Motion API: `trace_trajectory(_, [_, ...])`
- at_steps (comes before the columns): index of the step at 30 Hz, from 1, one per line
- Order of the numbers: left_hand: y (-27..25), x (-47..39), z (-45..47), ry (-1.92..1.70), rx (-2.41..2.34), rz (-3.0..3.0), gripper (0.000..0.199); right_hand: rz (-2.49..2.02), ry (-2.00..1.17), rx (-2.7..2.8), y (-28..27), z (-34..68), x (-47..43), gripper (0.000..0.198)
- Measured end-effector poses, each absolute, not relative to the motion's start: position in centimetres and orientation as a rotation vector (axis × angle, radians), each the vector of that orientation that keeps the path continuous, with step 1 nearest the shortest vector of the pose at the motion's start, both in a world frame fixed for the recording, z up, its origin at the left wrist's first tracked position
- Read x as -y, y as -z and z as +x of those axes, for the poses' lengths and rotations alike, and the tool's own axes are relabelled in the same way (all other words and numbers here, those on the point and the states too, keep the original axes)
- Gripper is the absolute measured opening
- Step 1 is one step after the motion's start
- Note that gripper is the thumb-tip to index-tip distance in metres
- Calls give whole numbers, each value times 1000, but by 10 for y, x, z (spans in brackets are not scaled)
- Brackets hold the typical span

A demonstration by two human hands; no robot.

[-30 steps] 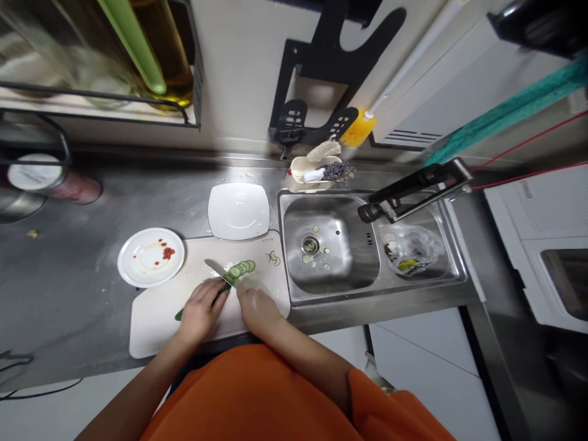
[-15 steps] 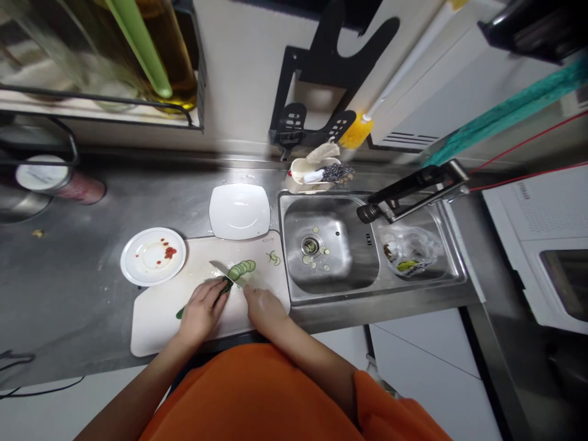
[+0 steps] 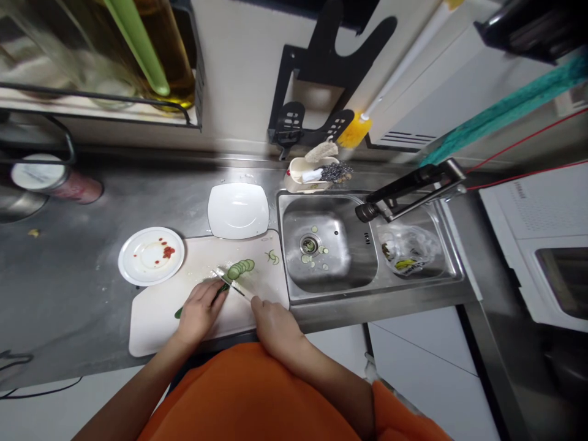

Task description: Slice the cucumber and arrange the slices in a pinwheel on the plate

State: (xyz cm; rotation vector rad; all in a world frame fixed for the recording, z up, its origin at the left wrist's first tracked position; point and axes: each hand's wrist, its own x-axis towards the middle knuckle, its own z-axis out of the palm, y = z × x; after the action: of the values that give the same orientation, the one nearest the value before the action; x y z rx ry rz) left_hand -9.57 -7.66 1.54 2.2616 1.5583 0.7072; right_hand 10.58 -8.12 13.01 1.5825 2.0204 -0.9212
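Observation:
On a white cutting board [image 3: 156, 318] at the counter's front edge, my left hand [image 3: 198, 311] presses down on a dark green cucumber [image 3: 179, 313]; only its end and a bit near my fingertips show. My right hand [image 3: 272, 321] grips a knife [image 3: 229, 282], whose blade lies across the cucumber's cut end. A row of overlapping cucumber slices [image 3: 241, 268] sits just beyond the blade. A few thin green peel curls [image 3: 272, 257] lie near the board's right edge.
A round white plate [image 3: 150, 256] with red specks sits left of the board, a square white plate [image 3: 237, 210] behind it. The steel sink [image 3: 331, 248] to the right holds cucumber slices, a plastic bag [image 3: 407, 250] and a black faucet [image 3: 404, 190]. A sponge holder [image 3: 316, 173] stands behind.
My right hand has drawn back toward me and to the right, pulling the knife so more blade shows in front of the slices. My left hand has stayed on the cucumber.

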Motion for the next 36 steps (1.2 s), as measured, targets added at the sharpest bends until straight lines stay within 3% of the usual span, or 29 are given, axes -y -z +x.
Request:
trace_trajectory(25, [-16, 76, -95, -690, -1555, 2261, 22, 1558, 951, -2071, -122, 94, 67, 30])
trace_trajectory(36, [-16, 77, -96, -694, -1548, 2243, 24, 1549, 888, -2229, -88, 79, 56, 29])
